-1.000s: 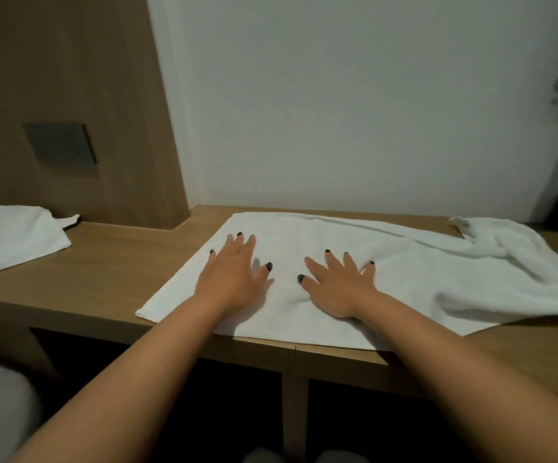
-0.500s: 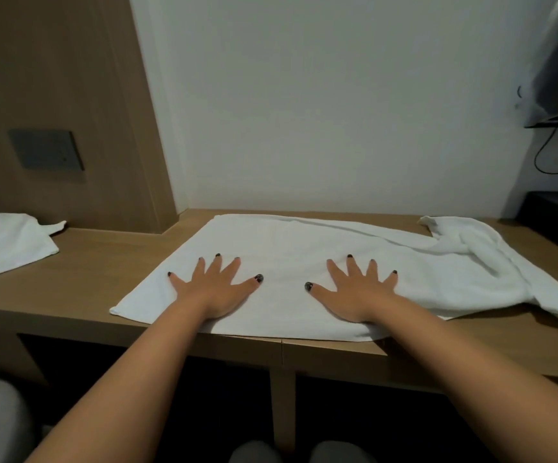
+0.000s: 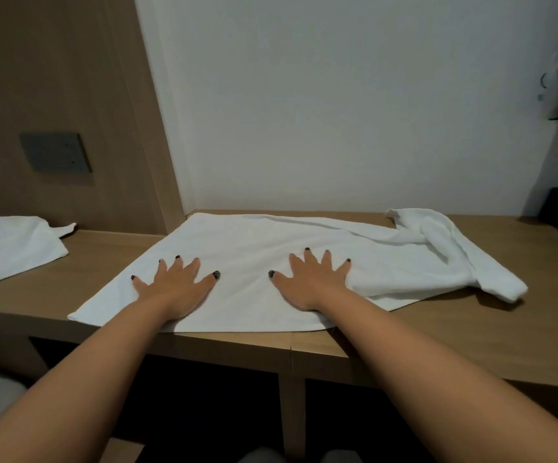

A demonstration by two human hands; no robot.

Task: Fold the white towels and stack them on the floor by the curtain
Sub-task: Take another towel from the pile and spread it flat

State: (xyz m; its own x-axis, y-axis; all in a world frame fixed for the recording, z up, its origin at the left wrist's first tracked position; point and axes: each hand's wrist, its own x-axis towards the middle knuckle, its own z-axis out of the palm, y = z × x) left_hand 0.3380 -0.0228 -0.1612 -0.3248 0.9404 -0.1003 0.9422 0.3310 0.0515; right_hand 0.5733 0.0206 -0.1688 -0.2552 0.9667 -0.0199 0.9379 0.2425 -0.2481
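White towel spread on counter, long axis left–right. Left hand and right hand flat, fingers splayed, pressing near edge. Bunched end lies far right, nearer right hand.

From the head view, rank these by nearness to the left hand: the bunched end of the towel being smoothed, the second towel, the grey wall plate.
From the left hand:
1. Second towel, on the desk to its left.
2. Grey wall plate, up-left on the wooden panel.
3. Bunched end, far right, beyond the right hand.
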